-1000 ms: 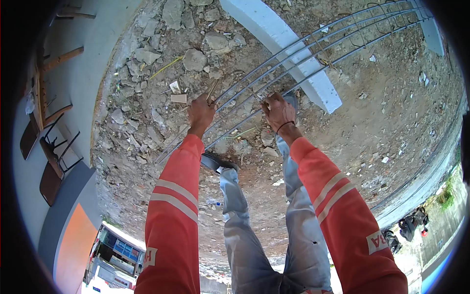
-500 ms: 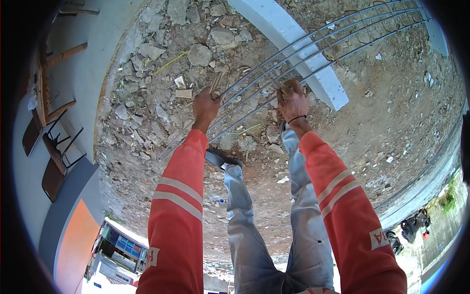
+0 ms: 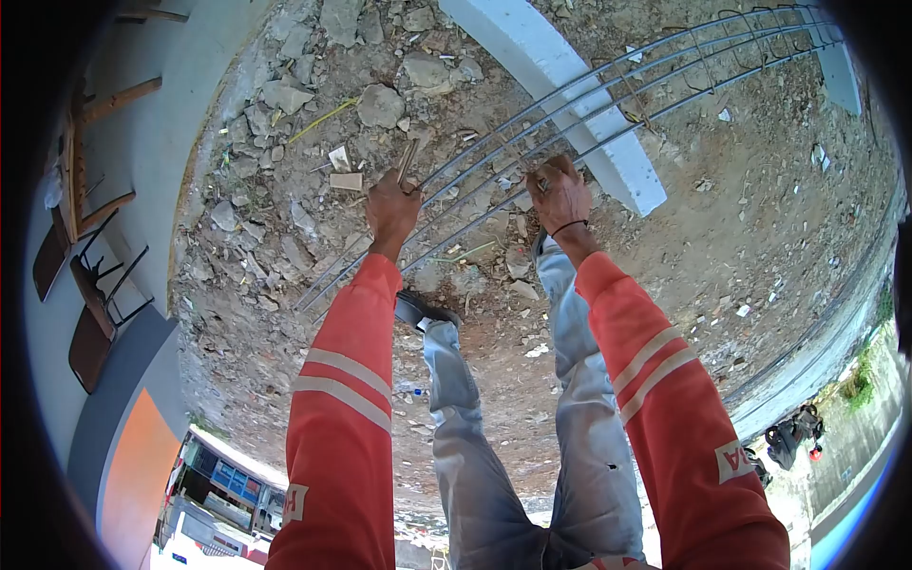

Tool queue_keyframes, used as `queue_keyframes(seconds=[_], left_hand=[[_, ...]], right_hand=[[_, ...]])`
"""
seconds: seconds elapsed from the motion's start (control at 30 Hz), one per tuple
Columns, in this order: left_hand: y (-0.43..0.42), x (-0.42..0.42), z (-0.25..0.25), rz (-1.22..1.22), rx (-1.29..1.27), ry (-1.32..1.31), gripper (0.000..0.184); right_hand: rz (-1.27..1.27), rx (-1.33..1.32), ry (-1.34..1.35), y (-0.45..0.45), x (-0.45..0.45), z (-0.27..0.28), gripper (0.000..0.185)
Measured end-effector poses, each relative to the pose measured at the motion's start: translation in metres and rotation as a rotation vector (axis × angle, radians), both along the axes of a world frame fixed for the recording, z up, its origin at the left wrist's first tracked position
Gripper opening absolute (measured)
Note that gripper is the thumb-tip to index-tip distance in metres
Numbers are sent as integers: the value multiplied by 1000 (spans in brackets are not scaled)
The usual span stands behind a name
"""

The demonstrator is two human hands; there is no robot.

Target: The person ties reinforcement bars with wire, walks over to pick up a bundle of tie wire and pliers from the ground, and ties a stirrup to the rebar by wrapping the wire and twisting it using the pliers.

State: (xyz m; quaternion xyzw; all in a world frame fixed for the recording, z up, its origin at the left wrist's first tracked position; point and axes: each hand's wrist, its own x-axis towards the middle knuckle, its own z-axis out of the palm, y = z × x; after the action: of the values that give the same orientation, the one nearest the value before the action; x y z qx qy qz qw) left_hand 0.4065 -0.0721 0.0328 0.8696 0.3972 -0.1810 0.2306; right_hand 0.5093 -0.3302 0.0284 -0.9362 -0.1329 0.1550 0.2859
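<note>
My left hand (image 3: 392, 211) is closed around a small bundle of thin brown metal strips (image 3: 408, 163), whose ends stick up past the fingers. It is beside the left part of several long steel reinforcing bars (image 3: 703, 92), which run diagonally across the ground. My right hand (image 3: 560, 198) has its fingers curled in a pinch at the nearest bar; what lies between the fingertips is hidden. Faint thin brown pieces cross the bars just left of this hand. Bent wire hoops (image 3: 698, 43) surround the bars toward the far right.
A pale beam (image 3: 532, 47) lies under the bars, with another pale block (image 3: 836, 76) at their far end. Broken concrete (image 3: 382, 106) and rubble cover the ground at left. Brown chairs (image 3: 92, 347) stand by the left wall. My shoe (image 3: 423, 311) is below the bars.
The view has shifted slightly. My right hand has turned a little, its fingers more curled, and thin brown pieces now show across the bars beside it. My left hand keeps its hold.
</note>
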Motion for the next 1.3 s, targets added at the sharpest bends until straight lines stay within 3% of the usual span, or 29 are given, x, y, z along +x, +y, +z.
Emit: queue_keyframes(seconds=[0.23,0.4,0.67,1.07,1.3], left_hand=[[0,7,12,65,-92,39,23],[6,-4,-8,52,-120,-20,22],[7,-3,-4,64,-126,-15,23],[6,-3,-6,41,-116,-55,19],[7,-5,19,145,-191,-127,18]], right_hand=[[71,-15,36,-7,5,1,18],[78,-33,-8,-6,5,3,16],[-58,-33,-139,-11,15,-4,17],[29,-51,-83,-16,21,2,19],[14,-43,-109,-14,18,21,20]])
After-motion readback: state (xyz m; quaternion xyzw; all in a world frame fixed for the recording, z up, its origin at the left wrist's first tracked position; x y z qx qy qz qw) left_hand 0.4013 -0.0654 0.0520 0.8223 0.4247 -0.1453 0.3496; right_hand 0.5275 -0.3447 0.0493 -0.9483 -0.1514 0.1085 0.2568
